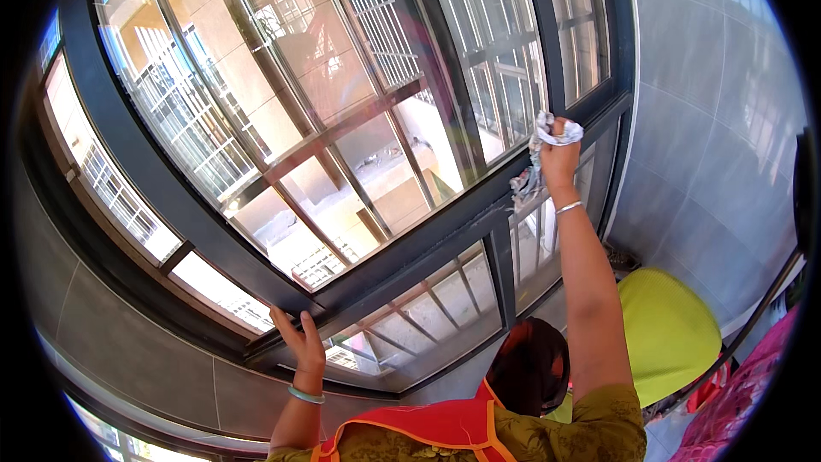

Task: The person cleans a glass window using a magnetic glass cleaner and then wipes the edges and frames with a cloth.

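My right hand (559,157) is raised to the dark metal window frame (449,224) and closed around a crumpled, patterned white-grey rag (527,183). Part of the rag hangs down over the frame's horizontal rail, and another fold sticks out above my fingers. Lower and to the left, my left hand (305,343) has its fingers apart and holds nothing. Its fingertips are at the lower left corner of the frame; contact with the metal is hard to confirm. Between and above my hands stands the large glass pane (359,141), with bars and a building visible through it.
Below the rail are smaller lower panes (436,308). A grey tiled wall (693,122) meets the window on the right. Near it stand a lime-green mesh chair back (667,333) and pink fabric (744,398). A dark rounded object (529,366) is close to my chest.
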### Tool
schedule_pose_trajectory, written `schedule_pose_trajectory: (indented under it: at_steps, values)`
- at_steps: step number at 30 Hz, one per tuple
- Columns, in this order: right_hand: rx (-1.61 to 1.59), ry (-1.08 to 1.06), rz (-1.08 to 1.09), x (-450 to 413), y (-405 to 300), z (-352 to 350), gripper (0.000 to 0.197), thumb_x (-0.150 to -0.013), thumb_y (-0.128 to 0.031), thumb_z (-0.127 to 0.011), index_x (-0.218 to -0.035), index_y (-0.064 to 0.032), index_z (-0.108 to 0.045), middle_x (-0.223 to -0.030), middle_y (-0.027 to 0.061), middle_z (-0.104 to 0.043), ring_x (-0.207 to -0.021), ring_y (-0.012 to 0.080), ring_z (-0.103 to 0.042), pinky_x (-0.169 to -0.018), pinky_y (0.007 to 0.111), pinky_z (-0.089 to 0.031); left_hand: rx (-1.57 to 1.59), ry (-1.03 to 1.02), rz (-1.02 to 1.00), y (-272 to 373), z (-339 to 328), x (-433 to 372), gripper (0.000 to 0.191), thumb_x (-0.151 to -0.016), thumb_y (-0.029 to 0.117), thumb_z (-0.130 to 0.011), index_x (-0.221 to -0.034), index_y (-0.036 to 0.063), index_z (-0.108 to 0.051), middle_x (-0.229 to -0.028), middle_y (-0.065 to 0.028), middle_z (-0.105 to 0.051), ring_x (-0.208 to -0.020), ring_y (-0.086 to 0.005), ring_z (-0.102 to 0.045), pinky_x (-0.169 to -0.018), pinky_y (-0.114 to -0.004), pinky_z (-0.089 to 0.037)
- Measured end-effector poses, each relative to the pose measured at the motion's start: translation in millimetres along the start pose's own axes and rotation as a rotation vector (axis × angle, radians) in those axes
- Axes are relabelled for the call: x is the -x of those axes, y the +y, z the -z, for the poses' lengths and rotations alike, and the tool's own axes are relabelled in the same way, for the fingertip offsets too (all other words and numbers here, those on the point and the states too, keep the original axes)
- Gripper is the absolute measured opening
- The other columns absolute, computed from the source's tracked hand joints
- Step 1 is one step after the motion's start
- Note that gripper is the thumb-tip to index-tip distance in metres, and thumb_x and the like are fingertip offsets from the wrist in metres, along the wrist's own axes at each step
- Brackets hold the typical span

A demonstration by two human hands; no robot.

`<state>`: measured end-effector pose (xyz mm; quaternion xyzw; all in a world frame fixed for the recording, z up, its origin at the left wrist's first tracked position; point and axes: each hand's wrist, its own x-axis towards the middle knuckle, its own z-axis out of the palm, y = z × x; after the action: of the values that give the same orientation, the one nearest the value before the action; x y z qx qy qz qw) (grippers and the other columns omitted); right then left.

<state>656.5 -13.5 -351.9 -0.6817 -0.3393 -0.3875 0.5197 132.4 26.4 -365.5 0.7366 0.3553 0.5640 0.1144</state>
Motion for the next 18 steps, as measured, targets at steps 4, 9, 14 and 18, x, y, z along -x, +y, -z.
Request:
schedule_pose_trajectory:
  at_steps: [4, 9, 14, 18]
  values:
    - [-0.293, 0.046, -0.281, 2, 9, -17, 0.029, -0.077, -0.005, -0.055, -0.105, -0.0024, -0.053, -0.106, 0.0161, -0.056, -0.101, 0.0328, -0.051, -0.090, 0.039, -0.039, -0.114, 0.002, 0.018, -10, 7, 12, 0.049, -0.089, 0.014, -0.046, -0.128, -0.0105, -0.028, -0.122, -0.0238, -0.035, -0.113, -0.0352, -0.035, -0.100, -0.043, -0.022]
    - [-1.239, 0.084, -0.697, -36, 79, -28, 0.022, -0.086, -0.010, -0.049, -0.105, 0.0006, -0.056, -0.092, 0.0057, -0.059, -0.078, 0.0115, -0.056, -0.068, 0.024, -0.045, -0.078, -0.016, 0.062, -9, 9, 10, 0.053, -0.087, 0.012, -0.045, -0.131, -0.0100, -0.025, -0.131, -0.0267, -0.029, -0.123, -0.0375, -0.028, -0.104, -0.043, -0.018]
    - [-1.109, -0.184, -0.738, -42, 96, -43, 0.021, -0.088, -0.017, -0.047, -0.097, -0.0013, -0.058, -0.081, 0.0024, -0.059, -0.071, 0.0094, -0.053, -0.062, 0.024, -0.042, -0.142, -0.001, -0.063, -3, 8, 6, 0.062, -0.084, 0.010, -0.046, -0.135, -0.0091, -0.016, -0.136, -0.0276, -0.021, -0.128, -0.0393, -0.022, -0.105, -0.043, -0.015]
    - [-0.868, -0.170, -0.637, -36, 108, -52, 0.022, -0.087, -0.017, -0.046, -0.093, 0.0007, -0.057, -0.079, 0.0066, -0.059, -0.072, 0.0143, -0.054, -0.066, 0.030, -0.042, -0.144, 0.028, -0.111, 9, 7, 5, 0.068, -0.083, 0.009, -0.045, -0.137, -0.0092, -0.009, -0.142, -0.0275, -0.010, -0.132, -0.0417, -0.010, -0.107, -0.046, -0.009]
